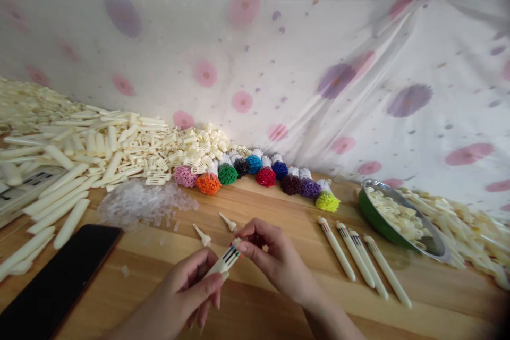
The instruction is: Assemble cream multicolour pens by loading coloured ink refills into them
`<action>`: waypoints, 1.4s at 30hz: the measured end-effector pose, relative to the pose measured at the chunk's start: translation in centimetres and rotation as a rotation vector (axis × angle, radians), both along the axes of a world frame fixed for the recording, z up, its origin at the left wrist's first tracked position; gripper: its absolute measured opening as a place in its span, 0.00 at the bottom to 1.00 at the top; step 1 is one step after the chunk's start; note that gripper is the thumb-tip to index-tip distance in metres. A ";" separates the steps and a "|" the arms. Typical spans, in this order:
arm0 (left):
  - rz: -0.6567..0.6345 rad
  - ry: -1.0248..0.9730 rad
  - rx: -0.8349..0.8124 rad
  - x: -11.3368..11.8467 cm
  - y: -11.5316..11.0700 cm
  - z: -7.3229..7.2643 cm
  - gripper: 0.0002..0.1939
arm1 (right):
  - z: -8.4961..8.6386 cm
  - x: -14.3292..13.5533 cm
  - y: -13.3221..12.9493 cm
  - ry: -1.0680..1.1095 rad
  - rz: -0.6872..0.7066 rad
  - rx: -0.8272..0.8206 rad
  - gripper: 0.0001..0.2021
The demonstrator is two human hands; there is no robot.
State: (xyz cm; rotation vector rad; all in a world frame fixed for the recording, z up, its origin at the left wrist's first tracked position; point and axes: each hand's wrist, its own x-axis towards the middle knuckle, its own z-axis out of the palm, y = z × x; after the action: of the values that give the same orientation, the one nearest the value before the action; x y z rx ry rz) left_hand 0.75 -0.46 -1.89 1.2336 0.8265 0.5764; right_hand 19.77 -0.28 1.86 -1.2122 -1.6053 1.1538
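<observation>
A cream multicolour pen [226,260] with dark slots and small coloured sliders is held slanted over the table. My left hand [193,284] is closed round its body, thumb along the side. At the pen's top end, my right hand [277,257] pinches with thumb and forefinger; whether a small part sits between those fingertips I cannot make out. Just beyond my hands lie two small cream pointed pieces, one nearer [202,236] and one farther [228,221]. To the right, several cream pens [337,247] with coloured sliders lie side by side.
Bundles of coloured-tip refills [266,175] line the table's back. Leftward are cream slotted parts [199,146], cream barrels [71,223], clear small tubes [139,202] and a black phone [59,281]. A green bowl [368,212] holds cream parts at right, beside more cream pieces [458,223].
</observation>
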 end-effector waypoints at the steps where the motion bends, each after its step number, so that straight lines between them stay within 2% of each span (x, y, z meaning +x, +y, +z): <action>1: -0.002 -0.004 -0.007 0.1 -0.1 -0.1 0.17 | -0.3 -0.3 0.0 0.021 -0.039 -0.024 0.15; 4: 0.009 -0.061 -0.037 0.3 -0.2 -0.2 0.18 | -1.3 -1.5 -0.1 0.161 -0.127 -0.064 0.19; 7: 0.029 -0.137 -0.037 0.5 -0.3 0.2 0.16 | -1.6 -2.8 -0.3 0.353 -0.086 -0.113 0.20; 10: 0.049 -0.147 -0.016 0.6 -0.3 0.5 0.14 | -1.6 -3.7 -0.5 0.484 -0.059 -0.184 0.18; 15: 0.069 -0.116 -0.013 0.7 -0.5 0.2 0.15 | -2.2 -4.4 -0.6 0.582 -0.134 -0.223 0.14; 20: 0.119 -0.126 -0.100 1.1 -1.1 0.0 0.23 | -2.9 -5.5 -1.1 0.823 -0.229 -0.257 0.16; 24: 0.155 -0.206 -0.131 1.3 -1.4 -0.3 0.30 | -3.1 -5.9 -1.4 0.981 -0.174 -0.342 0.19; 27: 0.119 -0.234 -0.134 1.2 -1.3 -0.7 0.28 | -2.8 -5.7 -1.4 1.014 -0.105 -0.367 0.21; 30: 0.058 -0.299 -0.142 1.1 -1.0 -0.9 0.24 | -2.0 -5.2 -1.3 1.014 -0.092 -0.381 0.21; 34: 0.002 -0.312 -0.175 1.3 -0.9 -0.7 0.25 | -0.9 -4.5 -0.9 1.015 -0.008 -0.524 0.24; 37: -0.055 -0.269 -0.171 1.3 -1.1 -0.7 0.26 | -0.5 -4.0 -0.6 0.999 0.037 -0.622 0.19; 42: -0.064 -0.238 -0.172 1.1 -1.5 -1.0 0.26 | -0.2 -3.8 -0.8 1.016 0.063 -0.624 0.15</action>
State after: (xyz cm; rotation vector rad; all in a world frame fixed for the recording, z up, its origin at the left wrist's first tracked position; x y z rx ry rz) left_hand 1.88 -2.00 -2.93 1.0089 0.6205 0.5751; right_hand 15.99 -1.04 1.65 -0.6750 -0.5216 1.9627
